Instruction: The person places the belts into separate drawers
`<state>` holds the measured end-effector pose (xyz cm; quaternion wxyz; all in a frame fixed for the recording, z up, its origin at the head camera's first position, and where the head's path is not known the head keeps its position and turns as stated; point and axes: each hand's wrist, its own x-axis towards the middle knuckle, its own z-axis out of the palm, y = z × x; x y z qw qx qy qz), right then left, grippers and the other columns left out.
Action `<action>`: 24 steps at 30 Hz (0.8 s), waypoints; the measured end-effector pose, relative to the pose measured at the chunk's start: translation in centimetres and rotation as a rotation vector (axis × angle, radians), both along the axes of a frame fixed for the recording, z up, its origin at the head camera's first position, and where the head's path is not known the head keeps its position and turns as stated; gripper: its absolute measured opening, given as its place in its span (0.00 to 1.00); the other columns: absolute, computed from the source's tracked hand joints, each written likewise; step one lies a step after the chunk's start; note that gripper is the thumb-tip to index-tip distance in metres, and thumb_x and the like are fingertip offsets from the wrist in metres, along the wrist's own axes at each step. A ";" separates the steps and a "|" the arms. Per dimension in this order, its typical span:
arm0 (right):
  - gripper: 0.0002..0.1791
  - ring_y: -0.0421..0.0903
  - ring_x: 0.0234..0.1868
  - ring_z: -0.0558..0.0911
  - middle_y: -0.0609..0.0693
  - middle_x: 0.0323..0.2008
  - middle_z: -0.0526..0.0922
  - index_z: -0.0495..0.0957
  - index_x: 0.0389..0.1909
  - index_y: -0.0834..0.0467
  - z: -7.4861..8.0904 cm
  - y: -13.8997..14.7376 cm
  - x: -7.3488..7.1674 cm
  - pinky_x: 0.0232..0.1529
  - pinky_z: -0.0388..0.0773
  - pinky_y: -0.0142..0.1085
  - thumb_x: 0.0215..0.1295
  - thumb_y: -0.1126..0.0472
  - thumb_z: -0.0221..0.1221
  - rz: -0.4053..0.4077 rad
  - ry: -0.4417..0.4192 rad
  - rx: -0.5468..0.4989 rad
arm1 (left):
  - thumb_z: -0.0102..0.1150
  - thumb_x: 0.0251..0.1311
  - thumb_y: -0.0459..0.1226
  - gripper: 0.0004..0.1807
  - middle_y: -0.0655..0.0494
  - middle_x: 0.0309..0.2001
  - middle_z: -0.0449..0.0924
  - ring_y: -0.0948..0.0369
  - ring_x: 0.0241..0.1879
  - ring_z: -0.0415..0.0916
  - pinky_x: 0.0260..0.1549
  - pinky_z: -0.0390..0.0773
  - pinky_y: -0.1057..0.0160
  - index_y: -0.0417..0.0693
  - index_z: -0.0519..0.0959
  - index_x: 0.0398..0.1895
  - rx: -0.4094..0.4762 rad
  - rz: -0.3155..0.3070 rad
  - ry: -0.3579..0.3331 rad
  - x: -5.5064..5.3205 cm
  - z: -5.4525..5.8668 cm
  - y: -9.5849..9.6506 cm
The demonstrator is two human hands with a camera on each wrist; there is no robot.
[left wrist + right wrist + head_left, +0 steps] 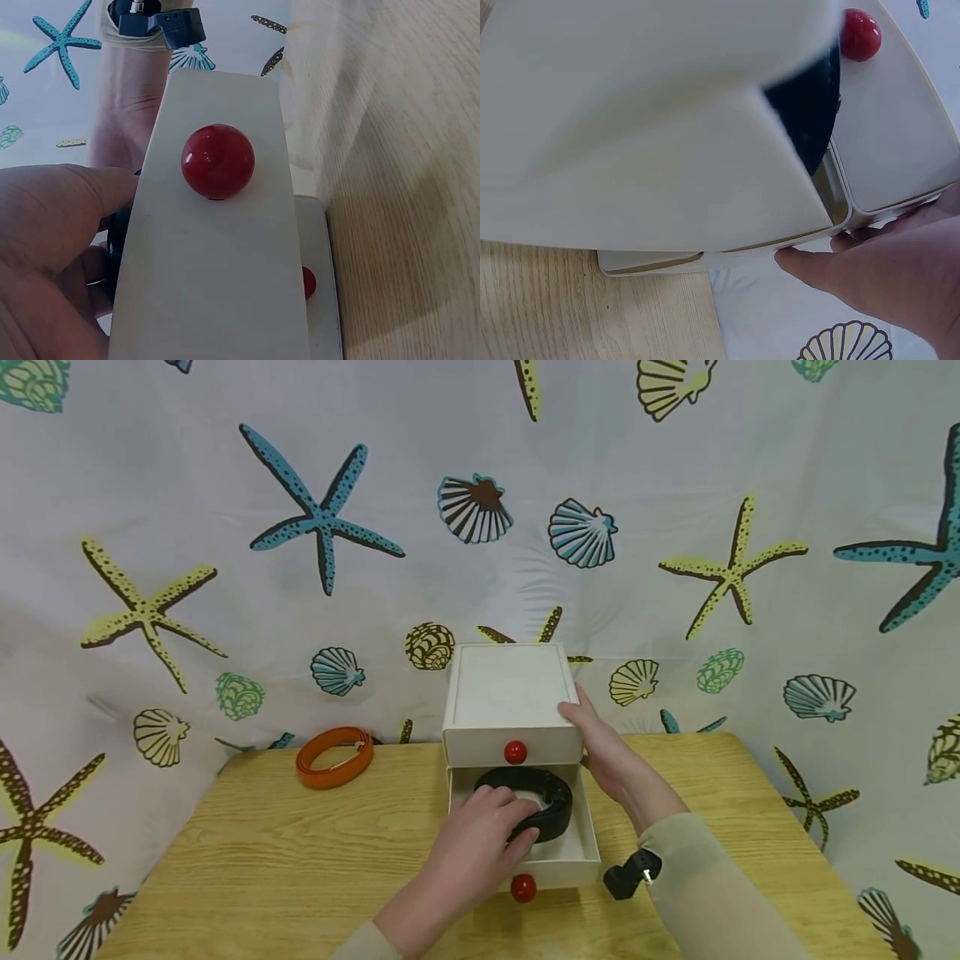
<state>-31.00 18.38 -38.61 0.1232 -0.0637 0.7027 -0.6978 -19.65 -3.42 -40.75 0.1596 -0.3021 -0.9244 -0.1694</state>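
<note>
A white drawer box (512, 685) stands on the table with a lower drawer (573, 860) pulled out. In that drawer sits a coiled black belt (555, 806), its loop rising above the drawer walls. My left hand (480, 831) reaches over the drawer front and grips the near left part of the coil between thumb and fingers. My right hand (607, 752) holds the box's right side, thumb at the top edge. The right wrist view shows the right hand (885, 270) against the side; the open drawer covers much of that view. A red knob (217, 161) marks the drawer front.
A coiled orange belt (335, 758) lies on the wooden table (300, 860) at the back left. Above the open drawer is a closed one with a red knob (515, 752). Below it, another red knob (309, 283) shows partly. A patterned cloth (405, 585) hangs behind.
</note>
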 end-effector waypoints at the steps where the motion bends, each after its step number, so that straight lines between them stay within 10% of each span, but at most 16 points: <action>1: 0.43 0.58 0.87 0.41 0.53 0.90 0.33 0.33 0.91 0.37 0.0 0.0 0.0 0.82 0.42 0.70 0.88 0.41 0.44 0.002 0.002 0.001 | 0.74 0.74 0.43 0.12 0.57 0.48 0.88 0.54 0.50 0.81 0.53 0.83 0.44 0.52 0.90 0.56 0.000 0.002 0.002 -0.1 -0.1 0.0; 24: 0.43 0.57 0.87 0.39 0.50 0.90 0.31 0.30 0.91 0.35 -0.1 0.2 0.0 0.82 0.42 0.69 0.88 0.40 0.44 0.009 -0.003 0.012 | 0.80 0.66 0.42 0.10 0.59 0.41 0.90 0.55 0.44 0.84 0.49 0.84 0.48 0.53 0.93 0.48 -0.049 0.012 -0.182 -1.4 -0.1 0.5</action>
